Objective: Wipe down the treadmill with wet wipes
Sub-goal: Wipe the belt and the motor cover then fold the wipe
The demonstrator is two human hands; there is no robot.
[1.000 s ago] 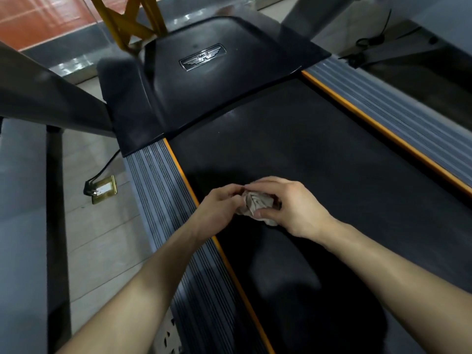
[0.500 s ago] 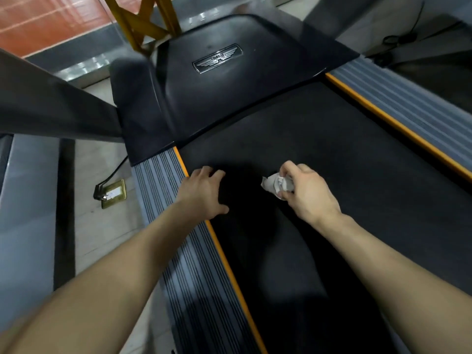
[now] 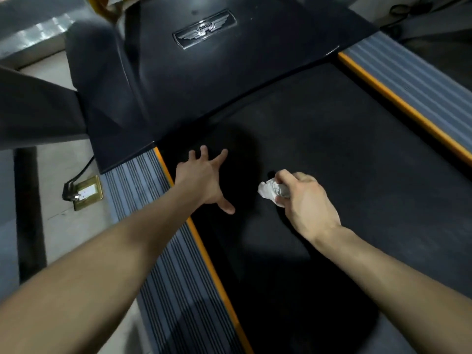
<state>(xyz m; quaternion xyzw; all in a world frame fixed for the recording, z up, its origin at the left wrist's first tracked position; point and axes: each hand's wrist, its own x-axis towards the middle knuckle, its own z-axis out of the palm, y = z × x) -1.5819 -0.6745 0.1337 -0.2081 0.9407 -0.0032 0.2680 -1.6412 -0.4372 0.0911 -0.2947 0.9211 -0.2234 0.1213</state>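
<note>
A second ago both hands worked the wad together. Now the right hand (image 3: 306, 203) alone has the crumpled white wet wipe (image 3: 269, 191), with fingers and thumb curled round it and a pale end poking out to the left. The wipe sits low over the black treadmill running belt (image 3: 344, 149); whether it touches cannot be told. The left hand (image 3: 204, 180) has let go and moved left and farther away. It holds nothing, its fingers straight and fanned wide, palm down over the belt just right of the left orange edge stripe (image 3: 204, 251).

There is one wipe and two hands. Outward lie two orange stripes and two grey ribbed side rails (image 3: 158, 251), one on each side. At the far end is one glossy black motor cover (image 3: 255, 72) bearing one silver winged badge (image 3: 205, 29). On the floor at left is one brass floor socket (image 3: 88, 191) with one black plug (image 3: 69, 192).
</note>
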